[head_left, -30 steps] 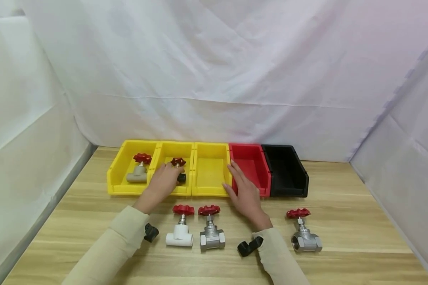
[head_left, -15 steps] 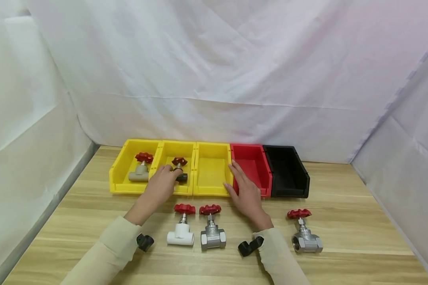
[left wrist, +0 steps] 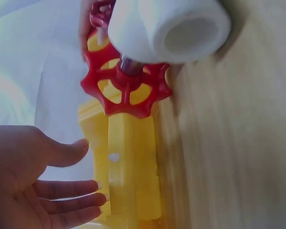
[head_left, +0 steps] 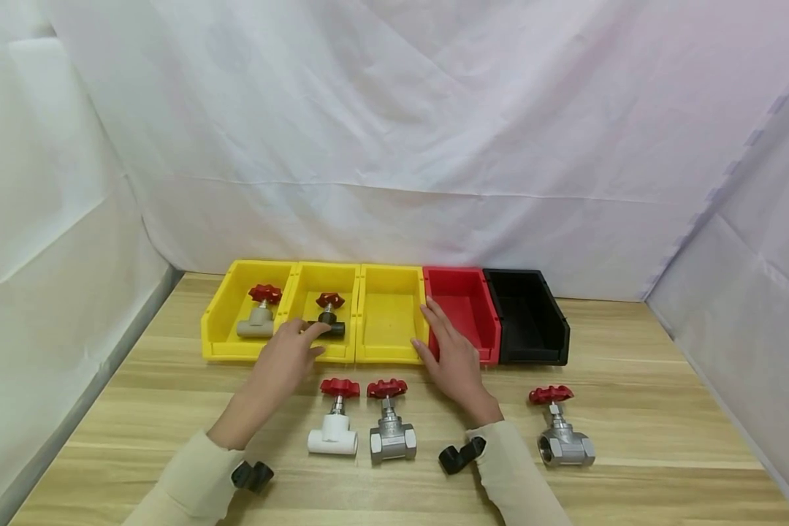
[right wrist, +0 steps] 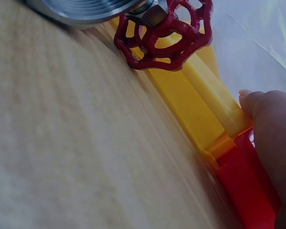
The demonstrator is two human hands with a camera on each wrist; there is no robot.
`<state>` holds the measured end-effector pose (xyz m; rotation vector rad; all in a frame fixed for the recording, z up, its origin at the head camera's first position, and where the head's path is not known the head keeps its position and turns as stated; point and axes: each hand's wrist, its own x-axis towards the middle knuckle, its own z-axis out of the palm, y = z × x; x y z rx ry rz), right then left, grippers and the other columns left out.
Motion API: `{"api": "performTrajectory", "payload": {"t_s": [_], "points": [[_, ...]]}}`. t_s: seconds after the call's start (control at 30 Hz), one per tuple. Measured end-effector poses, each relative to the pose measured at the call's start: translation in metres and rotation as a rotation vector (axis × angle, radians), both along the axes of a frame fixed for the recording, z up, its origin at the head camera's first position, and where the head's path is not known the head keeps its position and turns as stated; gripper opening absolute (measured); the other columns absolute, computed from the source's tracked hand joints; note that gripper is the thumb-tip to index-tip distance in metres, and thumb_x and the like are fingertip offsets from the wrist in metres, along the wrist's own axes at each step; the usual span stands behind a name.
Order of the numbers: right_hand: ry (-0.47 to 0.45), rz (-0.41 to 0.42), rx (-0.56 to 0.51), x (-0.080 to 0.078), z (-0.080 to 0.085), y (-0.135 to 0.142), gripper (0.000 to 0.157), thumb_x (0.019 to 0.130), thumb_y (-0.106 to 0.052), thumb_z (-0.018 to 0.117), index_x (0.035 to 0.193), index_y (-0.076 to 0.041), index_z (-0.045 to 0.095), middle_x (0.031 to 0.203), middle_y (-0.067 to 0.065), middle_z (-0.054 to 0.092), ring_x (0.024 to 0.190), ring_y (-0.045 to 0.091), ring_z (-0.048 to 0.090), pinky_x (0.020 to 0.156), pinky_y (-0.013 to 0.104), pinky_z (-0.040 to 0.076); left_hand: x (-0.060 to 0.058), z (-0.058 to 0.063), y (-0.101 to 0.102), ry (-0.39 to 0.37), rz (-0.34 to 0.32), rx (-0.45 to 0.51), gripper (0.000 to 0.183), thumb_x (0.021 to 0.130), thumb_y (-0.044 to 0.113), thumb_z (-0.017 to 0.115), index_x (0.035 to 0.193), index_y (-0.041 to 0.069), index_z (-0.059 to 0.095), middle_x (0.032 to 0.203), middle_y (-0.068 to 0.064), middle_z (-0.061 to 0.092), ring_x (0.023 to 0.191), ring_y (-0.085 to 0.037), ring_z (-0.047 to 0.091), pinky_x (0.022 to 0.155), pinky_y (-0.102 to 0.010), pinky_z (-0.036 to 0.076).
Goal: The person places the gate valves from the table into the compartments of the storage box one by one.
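My left hand is over the front of the second yellow bin, fingers extended with nothing between them. Behind its fingertips a black tee-shaped valve with a dark red handwheel lies in that bin. In the left wrist view the thumb and fingers are spread apart beside the yellow bin wall. My right hand rests on the edge between the third yellow bin and the red bin, fingers straight. A beige valve with a red handwheel lies in the leftmost yellow bin.
A white valve and a metal valve stand side by side in front of the bins. Another metal valve is farther right on the wooden table. A black bin ends the row, before a white cloth.
My left hand has let go of the black valve, which stays in the second yellow bin, and has drawn back toward me. The right hand has kept its place.
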<state>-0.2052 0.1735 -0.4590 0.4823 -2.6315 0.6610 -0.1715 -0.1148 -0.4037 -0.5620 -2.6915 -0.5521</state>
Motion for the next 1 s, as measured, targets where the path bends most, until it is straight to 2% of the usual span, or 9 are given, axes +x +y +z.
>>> {"api": "performTrajectory", "payload": {"t_s": [0.23, 0.47, 0.7, 0.83, 1.0], "points": [[-0.001, 0.001, -0.004, 0.0, 0.001, 0.001, 0.072, 0.088, -0.038, 0.067, 0.15, -0.026, 0.032, 0.156, -0.013, 0.021, 0.113, 0.024, 0.056, 0.078, 0.048, 0.05, 0.017, -0.002, -0.001, 0.069, -0.045, 0.032, 0.032, 0.079, 0.006, 0.078, 0.109, 0.004, 0.065, 0.082, -0.009, 0.054, 0.07, -0.023, 0.048, 0.058, -0.031, 0.043], [-0.002, 0.003, -0.007, 0.001, 0.0, 0.0, 0.072, 0.088, -0.037, 0.067, 0.15, -0.025, 0.032, 0.156, -0.014, 0.021, 0.115, 0.024, 0.055, 0.078, 0.048, 0.049, 0.037, -0.004, -0.002, 0.013, -0.043, 0.05, 0.03, 0.081, 0.009, 0.077, 0.109, 0.007, 0.067, 0.085, -0.006, 0.056, 0.073, -0.02, 0.051, 0.061, -0.03, 0.047], [-0.007, -0.003, -0.005, 0.001, 0.001, -0.001, 0.072, 0.088, -0.038, 0.067, 0.15, -0.028, 0.031, 0.156, -0.013, 0.021, 0.113, 0.025, 0.055, 0.078, 0.048, 0.049, 0.059, -0.006, -0.002, 0.017, -0.094, 0.06, 0.03, 0.08, 0.011, 0.078, 0.109, 0.012, 0.069, 0.089, -0.003, 0.06, 0.077, -0.015, 0.055, 0.065, -0.03, 0.051], [0.002, 0.001, -0.003, 0.001, 0.0, 0.0, 0.071, 0.089, -0.039, 0.066, 0.15, -0.026, 0.032, 0.156, -0.014, 0.021, 0.11, 0.024, 0.057, 0.077, 0.045, 0.05, 0.07, -0.006, 0.001, -0.033, -0.126, 0.051, 0.031, 0.081, 0.015, 0.078, 0.11, 0.014, 0.069, 0.089, -0.002, 0.058, 0.076, -0.012, 0.054, 0.064, -0.027, 0.051], [0.012, 0.005, -0.006, 0.001, 0.0, 0.0, 0.071, 0.089, -0.039, 0.066, 0.15, -0.025, 0.033, 0.156, -0.014, 0.022, 0.108, 0.025, 0.058, 0.076, 0.045, 0.05, 0.08, -0.008, 0.003, -0.13, -0.152, 0.013, 0.03, 0.085, 0.023, 0.074, 0.113, 0.016, 0.069, 0.095, -0.001, 0.057, 0.084, -0.014, 0.056, 0.072, -0.031, 0.053]]}}
